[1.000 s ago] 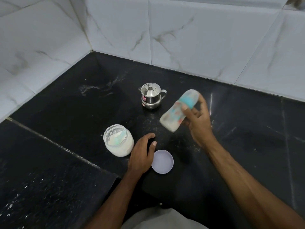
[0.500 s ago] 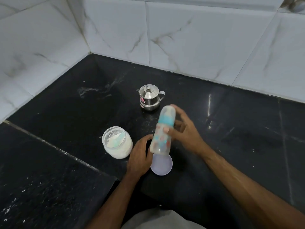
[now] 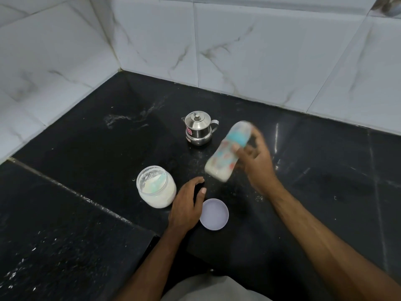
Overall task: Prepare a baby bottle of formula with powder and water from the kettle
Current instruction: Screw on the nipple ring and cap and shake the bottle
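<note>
Nearby, kettle (image 3: 199, 131), open jar (image 3: 155, 187), lid (image 3: 214, 214).

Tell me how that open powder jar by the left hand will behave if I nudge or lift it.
The powder jar looks squat and wide-bodied, so a nudge would probably slide it on the glossy counter rather than tip it. It appears partly full, so likely some weight. Its lid lies apart, so tilting could spill powder.

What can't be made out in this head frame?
- Patterned baby bottle: motion-blurred in the head view; its markings and fill level unreadable.
- Right hand: fingers blurred.
- Red label on the steel kettle: too small.
- Object at the top right corner: cut off.
</note>
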The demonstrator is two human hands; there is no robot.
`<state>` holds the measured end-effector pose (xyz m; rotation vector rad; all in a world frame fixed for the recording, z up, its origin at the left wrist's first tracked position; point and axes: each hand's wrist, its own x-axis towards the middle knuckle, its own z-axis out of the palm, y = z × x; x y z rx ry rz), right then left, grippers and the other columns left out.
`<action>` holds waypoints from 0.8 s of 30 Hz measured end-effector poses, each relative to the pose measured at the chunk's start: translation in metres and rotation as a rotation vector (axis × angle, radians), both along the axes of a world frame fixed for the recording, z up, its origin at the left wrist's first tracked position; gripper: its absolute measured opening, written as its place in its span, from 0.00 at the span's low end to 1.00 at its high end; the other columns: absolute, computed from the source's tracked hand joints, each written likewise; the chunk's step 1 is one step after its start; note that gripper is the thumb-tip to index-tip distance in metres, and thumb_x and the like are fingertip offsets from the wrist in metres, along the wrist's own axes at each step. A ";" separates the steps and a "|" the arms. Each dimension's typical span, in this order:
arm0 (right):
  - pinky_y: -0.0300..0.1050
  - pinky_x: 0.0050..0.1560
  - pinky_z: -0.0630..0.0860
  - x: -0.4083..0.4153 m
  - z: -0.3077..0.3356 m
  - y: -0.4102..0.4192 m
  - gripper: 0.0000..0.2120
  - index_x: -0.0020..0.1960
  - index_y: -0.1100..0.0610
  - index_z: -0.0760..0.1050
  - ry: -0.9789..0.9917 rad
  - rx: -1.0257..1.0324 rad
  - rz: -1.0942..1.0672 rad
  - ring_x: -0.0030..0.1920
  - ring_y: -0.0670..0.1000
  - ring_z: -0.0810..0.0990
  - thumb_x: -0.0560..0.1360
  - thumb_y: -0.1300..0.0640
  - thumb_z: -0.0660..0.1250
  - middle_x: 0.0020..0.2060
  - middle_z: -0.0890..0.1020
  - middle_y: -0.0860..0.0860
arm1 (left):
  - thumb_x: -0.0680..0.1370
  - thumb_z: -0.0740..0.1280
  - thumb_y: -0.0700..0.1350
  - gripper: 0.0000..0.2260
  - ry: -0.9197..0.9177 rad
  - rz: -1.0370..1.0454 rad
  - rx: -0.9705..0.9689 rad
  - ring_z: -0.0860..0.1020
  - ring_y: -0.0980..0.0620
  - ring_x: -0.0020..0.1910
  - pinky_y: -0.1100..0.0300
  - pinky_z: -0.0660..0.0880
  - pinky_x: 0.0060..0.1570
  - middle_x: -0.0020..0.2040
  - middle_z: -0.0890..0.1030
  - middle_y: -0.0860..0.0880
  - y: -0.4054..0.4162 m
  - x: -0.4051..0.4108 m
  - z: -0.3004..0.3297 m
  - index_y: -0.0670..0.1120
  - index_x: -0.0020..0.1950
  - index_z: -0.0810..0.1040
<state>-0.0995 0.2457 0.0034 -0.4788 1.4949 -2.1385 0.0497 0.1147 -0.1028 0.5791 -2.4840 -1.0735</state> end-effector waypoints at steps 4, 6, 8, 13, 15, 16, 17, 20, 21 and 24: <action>0.50 0.42 0.82 0.004 0.002 -0.001 0.39 0.74 0.53 0.59 -0.080 -0.029 -0.006 0.52 0.54 0.84 0.68 0.53 0.73 0.54 0.82 0.53 | 0.80 0.59 0.50 0.14 0.008 -0.004 -0.010 0.75 0.57 0.59 0.65 0.69 0.58 0.60 0.78 0.54 0.000 -0.001 0.002 0.49 0.64 0.74; 0.49 0.44 0.82 0.016 -0.002 0.002 0.37 0.73 0.53 0.60 0.067 0.133 0.217 0.54 0.54 0.83 0.68 0.59 0.72 0.58 0.80 0.53 | 0.79 0.62 0.49 0.13 0.030 -0.041 0.024 0.76 0.56 0.57 0.63 0.71 0.55 0.58 0.79 0.54 0.000 -0.001 0.004 0.50 0.63 0.74; 0.50 0.46 0.82 0.014 -0.003 0.001 0.36 0.73 0.52 0.61 0.113 0.143 0.236 0.55 0.55 0.83 0.69 0.61 0.72 0.58 0.79 0.53 | 0.79 0.62 0.49 0.13 0.034 -0.040 0.035 0.76 0.57 0.57 0.63 0.71 0.56 0.59 0.78 0.54 0.000 -0.001 0.003 0.50 0.63 0.74; 0.52 0.44 0.82 -0.004 0.004 -0.004 0.31 0.74 0.53 0.59 -0.131 -0.097 -0.094 0.54 0.56 0.83 0.75 0.60 0.68 0.55 0.82 0.54 | 0.80 0.59 0.50 0.15 -0.006 0.017 -0.014 0.73 0.60 0.61 0.65 0.68 0.60 0.61 0.77 0.56 0.001 -0.001 0.000 0.49 0.64 0.74; 0.50 0.45 0.82 0.007 0.002 -0.002 0.32 0.72 0.51 0.60 0.017 0.041 0.079 0.55 0.55 0.83 0.73 0.64 0.69 0.58 0.79 0.55 | 0.80 0.62 0.48 0.11 0.013 -0.006 -0.015 0.74 0.61 0.58 0.69 0.67 0.57 0.58 0.77 0.59 0.000 -0.001 0.002 0.51 0.62 0.74; 0.49 0.46 0.82 0.013 0.000 -0.001 0.33 0.72 0.51 0.61 0.114 0.120 0.213 0.56 0.54 0.82 0.72 0.66 0.70 0.60 0.78 0.54 | 0.79 0.63 0.48 0.12 0.027 -0.028 -0.013 0.73 0.64 0.57 0.72 0.67 0.56 0.56 0.76 0.62 0.000 0.000 0.005 0.53 0.62 0.73; 0.48 0.47 0.82 0.016 -0.002 0.001 0.34 0.71 0.50 0.62 0.171 0.161 0.305 0.56 0.54 0.82 0.71 0.67 0.71 0.60 0.77 0.53 | 0.79 0.63 0.48 0.12 0.043 -0.049 -0.006 0.73 0.66 0.57 0.72 0.67 0.57 0.56 0.75 0.63 0.000 0.000 0.005 0.54 0.63 0.72; 0.49 0.46 0.82 0.011 0.005 -0.003 0.34 0.71 0.50 0.62 0.062 0.071 0.138 0.55 0.55 0.83 0.70 0.62 0.72 0.59 0.79 0.54 | 0.80 0.61 0.49 0.13 0.016 -0.010 -0.013 0.75 0.59 0.58 0.64 0.71 0.57 0.58 0.77 0.56 0.002 0.001 0.005 0.49 0.64 0.74; 0.51 0.45 0.82 0.006 0.006 -0.004 0.34 0.72 0.51 0.61 -0.013 0.022 0.047 0.55 0.56 0.83 0.70 0.60 0.71 0.59 0.80 0.56 | 0.80 0.60 0.49 0.14 0.001 0.005 -0.026 0.74 0.58 0.59 0.62 0.71 0.59 0.60 0.78 0.55 0.000 0.000 0.002 0.49 0.64 0.74; 0.51 0.45 0.82 0.006 0.005 -0.002 0.34 0.74 0.51 0.59 0.018 0.050 0.059 0.56 0.56 0.82 0.73 0.63 0.70 0.61 0.78 0.58 | 0.80 0.59 0.51 0.15 0.003 -0.006 -0.031 0.74 0.59 0.59 0.65 0.70 0.59 0.60 0.78 0.55 -0.001 0.001 0.005 0.48 0.65 0.74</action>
